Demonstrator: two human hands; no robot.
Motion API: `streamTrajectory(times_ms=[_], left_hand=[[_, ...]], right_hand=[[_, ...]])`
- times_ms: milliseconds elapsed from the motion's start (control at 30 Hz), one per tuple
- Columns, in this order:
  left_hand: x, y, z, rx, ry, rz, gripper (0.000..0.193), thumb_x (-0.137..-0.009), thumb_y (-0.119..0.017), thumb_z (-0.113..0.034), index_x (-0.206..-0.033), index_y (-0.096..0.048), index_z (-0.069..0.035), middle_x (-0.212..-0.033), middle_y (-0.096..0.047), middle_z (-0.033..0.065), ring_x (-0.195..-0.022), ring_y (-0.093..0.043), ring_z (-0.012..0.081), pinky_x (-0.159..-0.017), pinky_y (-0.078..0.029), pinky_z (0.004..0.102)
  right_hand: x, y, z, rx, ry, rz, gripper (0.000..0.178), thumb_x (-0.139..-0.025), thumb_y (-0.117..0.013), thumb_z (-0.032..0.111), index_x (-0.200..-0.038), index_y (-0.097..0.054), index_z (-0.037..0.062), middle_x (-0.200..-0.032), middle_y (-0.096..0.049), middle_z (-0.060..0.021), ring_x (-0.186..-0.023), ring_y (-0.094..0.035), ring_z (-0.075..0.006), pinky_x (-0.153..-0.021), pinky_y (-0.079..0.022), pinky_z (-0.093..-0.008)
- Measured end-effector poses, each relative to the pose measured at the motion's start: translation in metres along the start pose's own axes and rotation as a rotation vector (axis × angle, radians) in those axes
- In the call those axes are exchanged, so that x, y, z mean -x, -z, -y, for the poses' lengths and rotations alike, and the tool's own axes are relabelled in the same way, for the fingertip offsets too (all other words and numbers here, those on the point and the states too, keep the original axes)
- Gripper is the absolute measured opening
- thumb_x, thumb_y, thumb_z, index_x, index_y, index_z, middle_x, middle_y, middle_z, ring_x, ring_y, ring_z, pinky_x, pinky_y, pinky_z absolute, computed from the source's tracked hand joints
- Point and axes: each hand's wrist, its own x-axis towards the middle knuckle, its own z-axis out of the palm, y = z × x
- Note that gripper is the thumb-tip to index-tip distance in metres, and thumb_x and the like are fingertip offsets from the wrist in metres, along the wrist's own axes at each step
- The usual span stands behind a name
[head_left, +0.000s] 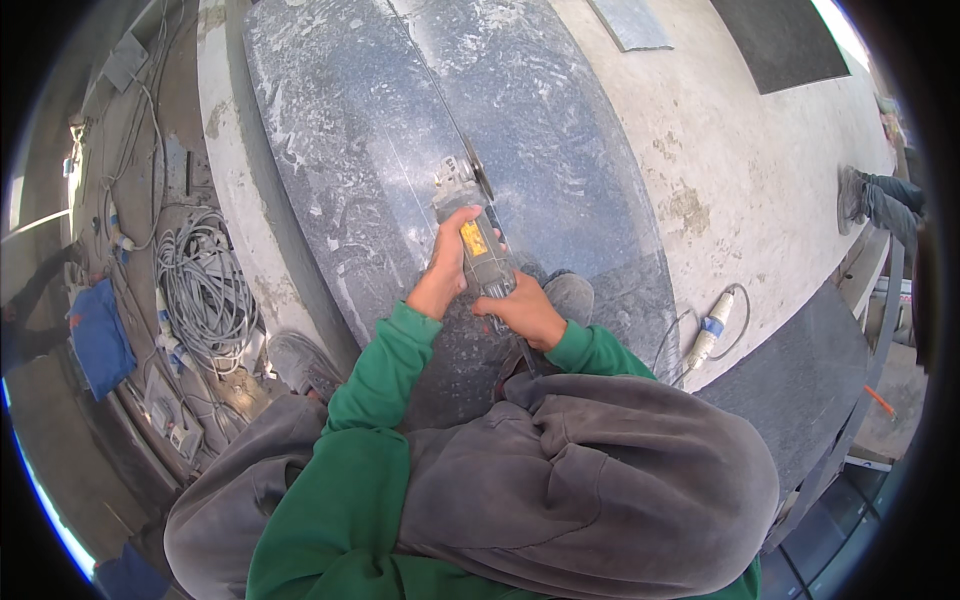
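An angle grinder (pixel 487 262) with a grey body and a yellow label is held in both my hands over a dark, dusty stone slab (pixel 350 160). My left hand (pixel 451 258) wraps round the front of its body, behind the gear head. Farther back, my right hand (pixel 528 311) grips the rear end. The thin disc (pixel 480 172) stands on edge at the tool's right side, in line with a long straight cut (pixel 432 75) running away from me along the slab. Whether the disc touches the stone I cannot tell.
A coil of grey cable (pixel 205 290) lies left of the pale concrete ledge (pixel 262 190), near a blue cloth (pixel 100 335). A cable connector (pixel 711 328) rests at the right. Another person's legs (pixel 885 205) show at the far right. A dark slab (pixel 785 45) lies at the back right.
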Motion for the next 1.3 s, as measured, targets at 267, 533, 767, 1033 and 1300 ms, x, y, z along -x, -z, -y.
streamTrajectory(times_ms=[267,533,767,1033,1300], left_hand=[[0.008,-0.005,0.003,-0.01,-0.025,-0.008,0.05,-0.081,-0.067,-0.038,-0.112,-0.05,-0.003,-0.087,-0.062,0.015,-0.072,-0.066,0.0286,-0.062,-0.057,0.0423],[-0.026,0.003,-0.028,0.007,-0.032,0.006,0.05,-0.081,-0.067,-0.04,-0.111,-0.052,-0.003,-0.089,-0.062,0.0152,-0.073,-0.066,0.0293,-0.063,-0.057,0.0429],[-0.02,0.0,-0.021,-0.002,-0.058,-0.003,0.048,-0.082,-0.066,-0.039,-0.111,-0.054,-0.003,-0.086,-0.062,0.0144,-0.07,-0.066,0.0295,-0.062,-0.057,0.0431],[-0.008,0.0,-0.011,0.013,-0.036,0.008,0.049,-0.082,-0.065,-0.039,-0.112,-0.053,-0.003,-0.086,-0.062,0.0146,-0.07,-0.066,0.029,-0.061,-0.057,0.0431],[-0.029,0.004,-0.023,-0.002,-0.034,-0.003,0.054,-0.083,-0.064,-0.042,-0.118,-0.053,-0.003,-0.09,-0.064,0.0156,-0.073,-0.067,0.0293,-0.064,-0.058,0.0441]], right_hand=[[0.006,-0.002,0.001,-0.054,-0.011,0.008,0.039,-0.075,-0.073,0.0,-0.111,-0.059,-0.0026,-0.092,-0.065,-0.0089,-0.076,-0.064,-0.0174,-0.059,-0.054,-0.0324],[-0.033,-0.004,0.031,-0.041,-0.038,0.031,0.032,-0.074,-0.073,0.004,-0.103,-0.062,-0.0026,-0.086,-0.065,-0.0086,-0.07,-0.064,-0.0184,-0.058,-0.052,-0.0328],[-0.03,-0.002,0.016,0.024,-0.016,0.029,0.033,-0.074,-0.072,0.003,-0.105,-0.062,-0.0031,-0.086,-0.065,-0.0088,-0.067,-0.064,-0.0186,-0.058,-0.052,-0.0328],[-0.015,-0.004,0.008,0.009,0.006,-0.028,0.03,-0.074,-0.073,0.002,-0.102,-0.063,-0.0033,-0.083,-0.066,-0.0085,-0.068,-0.064,-0.0181,-0.057,-0.052,-0.032],[-0.031,0.001,0.032,-0.029,-0.084,0.049,0.035,-0.071,-0.076,0.007,-0.103,-0.065,-0.0019,-0.089,-0.068,-0.0101,-0.075,-0.065,-0.0174,-0.064,-0.052,-0.0315]])
